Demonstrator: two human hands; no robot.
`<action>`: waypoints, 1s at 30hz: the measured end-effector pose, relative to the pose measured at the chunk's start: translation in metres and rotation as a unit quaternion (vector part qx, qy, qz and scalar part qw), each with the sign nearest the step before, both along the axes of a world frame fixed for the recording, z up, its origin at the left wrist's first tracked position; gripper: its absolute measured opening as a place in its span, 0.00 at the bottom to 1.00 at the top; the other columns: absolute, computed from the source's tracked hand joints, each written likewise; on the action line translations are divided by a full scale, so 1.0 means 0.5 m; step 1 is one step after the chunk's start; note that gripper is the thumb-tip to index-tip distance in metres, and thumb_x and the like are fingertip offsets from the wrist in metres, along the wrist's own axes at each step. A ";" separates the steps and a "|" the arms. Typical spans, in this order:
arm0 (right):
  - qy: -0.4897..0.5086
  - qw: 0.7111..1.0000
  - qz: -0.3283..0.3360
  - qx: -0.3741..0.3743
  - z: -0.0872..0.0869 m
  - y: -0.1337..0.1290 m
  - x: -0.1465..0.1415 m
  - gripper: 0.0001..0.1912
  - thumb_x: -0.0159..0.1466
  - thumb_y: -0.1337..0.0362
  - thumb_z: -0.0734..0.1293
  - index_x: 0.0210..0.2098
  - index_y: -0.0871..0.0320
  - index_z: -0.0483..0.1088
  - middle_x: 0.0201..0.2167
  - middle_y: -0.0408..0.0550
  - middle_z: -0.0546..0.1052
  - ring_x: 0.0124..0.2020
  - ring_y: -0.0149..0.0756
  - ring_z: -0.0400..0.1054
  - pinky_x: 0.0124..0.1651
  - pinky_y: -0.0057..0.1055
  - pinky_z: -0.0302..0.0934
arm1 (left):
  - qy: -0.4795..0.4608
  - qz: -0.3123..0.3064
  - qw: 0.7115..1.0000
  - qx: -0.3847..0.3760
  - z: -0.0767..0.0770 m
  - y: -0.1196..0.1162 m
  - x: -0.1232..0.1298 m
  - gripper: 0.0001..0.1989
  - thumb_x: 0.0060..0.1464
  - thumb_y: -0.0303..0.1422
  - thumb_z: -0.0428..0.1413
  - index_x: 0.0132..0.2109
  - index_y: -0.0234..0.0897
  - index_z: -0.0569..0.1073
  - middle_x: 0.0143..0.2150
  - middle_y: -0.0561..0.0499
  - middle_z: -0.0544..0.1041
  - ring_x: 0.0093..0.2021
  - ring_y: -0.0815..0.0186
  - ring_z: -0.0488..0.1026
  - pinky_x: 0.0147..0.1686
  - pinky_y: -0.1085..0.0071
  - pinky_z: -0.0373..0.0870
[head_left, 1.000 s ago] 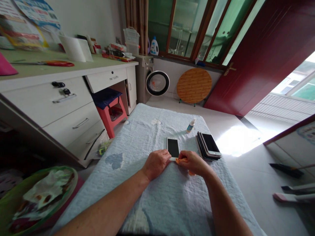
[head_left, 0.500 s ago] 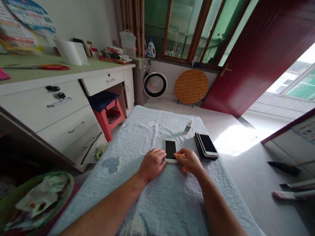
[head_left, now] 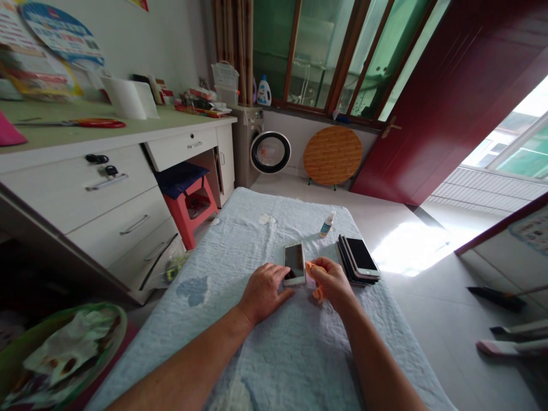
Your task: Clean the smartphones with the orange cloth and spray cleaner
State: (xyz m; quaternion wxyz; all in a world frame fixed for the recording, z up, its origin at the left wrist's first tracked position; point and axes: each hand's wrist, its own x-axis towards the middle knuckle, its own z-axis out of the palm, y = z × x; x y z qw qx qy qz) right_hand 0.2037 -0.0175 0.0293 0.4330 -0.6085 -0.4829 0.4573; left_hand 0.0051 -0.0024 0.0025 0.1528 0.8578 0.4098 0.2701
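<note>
A white phone (head_left: 294, 264) with a dark screen lies on the light blue cloth (head_left: 248, 228). My left hand (head_left: 266, 290) is at the phone's left edge, fingertips touching it and thumb apart, holding nothing. Just right of the phone, my right hand (head_left: 329, 281) pinches a crumpled orange cloth (head_left: 317, 292), part of which meets the phone's right edge. A small spray bottle (head_left: 326, 225) stands upright behind. Right of my right hand is a stack of several phones (head_left: 360, 257), the top one white with a dark screen.
A green-rimmed bin (head_left: 122, 325) holding waste is at lower left. Along the left wall runs a white desk (head_left: 180, 137) with drawers, a red stool (head_left: 188, 214) beside it. Farther back are a washing machine (head_left: 246, 137), a round wooden tabletop (head_left: 333, 154) and a red door (head_left: 406, 103).
The orange cloth in my right hand has moved off the screen to the phone's right edge. The phone has tilted slightly and shifted left, and my left thumb has come off its lower edge.
</note>
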 end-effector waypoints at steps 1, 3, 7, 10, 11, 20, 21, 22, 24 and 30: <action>0.010 1.000 0.003 0.006 0.003 -0.001 -0.004 0.19 0.53 0.49 0.68 0.31 0.60 0.69 0.18 0.39 0.66 0.16 0.25 0.56 0.19 0.23 0.52 | 0.002 0.003 1.000 0.000 0.001 0.000 0.000 0.25 0.54 0.49 0.57 0.52 0.37 0.71 0.47 0.44 0.76 0.48 0.55 0.71 0.49 0.59 0.66; 0.017 0.999 0.013 0.023 0.006 -0.001 -0.012 0.19 0.53 0.49 0.69 0.33 0.60 0.70 0.24 0.44 0.72 0.20 0.27 0.61 0.21 0.23 0.54 | 0.004 0.010 1.000 0.001 0.004 -0.001 0.000 0.28 0.53 0.52 0.55 0.53 0.36 0.71 0.46 0.44 0.77 0.47 0.55 0.71 0.48 0.59 0.67; 0.028 0.996 0.050 0.074 0.002 -0.001 -0.029 0.16 0.53 0.52 0.70 0.30 0.59 0.69 0.45 0.53 0.76 0.33 0.32 0.69 0.31 0.25 0.62 | -0.016 0.038 0.999 -0.008 0.004 -0.003 0.000 0.30 0.54 0.51 0.55 0.56 0.36 0.67 0.45 0.44 0.77 0.45 0.55 0.73 0.47 0.60 0.68; 0.020 0.992 0.084 0.094 -0.004 -0.004 -0.041 0.13 0.55 0.54 0.69 0.29 0.58 0.69 0.50 0.53 0.74 0.38 0.34 0.71 0.38 0.27 0.64 | -0.065 0.062 0.996 -0.012 0.001 -0.001 -0.003 0.30 0.56 0.46 0.55 0.60 0.37 0.61 0.48 0.44 0.75 0.44 0.59 0.74 0.47 0.62 0.69; 0.013 0.991 0.096 0.095 -0.006 -0.005 -0.045 0.12 0.56 0.55 0.69 0.30 0.58 0.69 0.50 0.52 0.74 0.38 0.34 0.71 0.39 0.27 0.64 | -0.081 0.065 0.995 -0.012 0.000 0.000 -0.004 0.29 0.56 0.44 0.55 0.61 0.37 0.60 0.49 0.44 0.75 0.43 0.60 0.74 0.47 0.63 0.70; -0.054 0.983 0.125 0.124 -0.038 -0.005 -0.056 0.05 0.58 0.62 0.65 0.32 0.57 0.69 0.47 0.49 0.75 0.41 0.34 0.72 0.45 0.29 0.64 | -0.136 0.085 0.987 -0.032 0.006 0.003 -0.008 0.29 0.51 0.29 0.55 0.61 0.36 0.59 0.50 0.43 0.73 0.46 0.60 0.73 0.48 0.63 0.71; -0.067 0.982 0.119 0.132 -0.039 -0.004 -0.053 0.05 0.58 0.62 0.65 0.32 0.57 0.69 0.45 0.48 0.75 0.41 0.34 0.71 0.45 0.29 0.64 | -0.146 0.092 0.984 -0.040 0.006 0.004 -0.009 0.30 0.51 0.29 0.55 0.61 0.36 0.59 0.52 0.43 0.72 0.48 0.59 0.72 0.49 0.63 0.71; -0.082 0.980 0.113 0.140 -0.039 -0.003 -0.051 0.04 0.57 0.63 0.65 0.31 0.57 0.69 0.44 0.48 0.76 0.41 0.34 0.71 0.45 0.30 0.63 | -0.155 0.099 0.982 -0.048 0.006 0.006 -0.010 0.30 0.52 0.29 0.54 0.62 0.36 0.58 0.53 0.42 0.72 0.49 0.59 0.72 0.50 0.63 0.70; -0.106 0.977 0.104 0.152 -0.036 -0.001 -0.046 0.04 0.57 0.63 0.65 0.31 0.57 0.69 0.41 0.47 0.76 0.40 0.34 0.70 0.45 0.30 0.62 | -0.170 0.108 0.977 -0.066 0.006 0.009 -0.012 0.31 0.51 0.29 0.54 0.62 0.36 0.58 0.55 0.41 0.71 0.52 0.58 0.71 0.51 0.62 0.70; -0.143 0.978 0.086 0.129 -0.032 -0.001 -0.040 0.04 0.56 0.64 0.63 0.31 0.57 0.69 0.30 0.43 0.73 0.30 0.30 0.65 0.35 0.26 0.60 | -0.221 0.097 0.963 -0.121 0.000 0.013 -0.014 0.32 0.50 0.27 0.55 0.62 0.38 0.60 0.53 0.43 0.73 0.50 0.60 0.73 0.49 0.62 0.72</action>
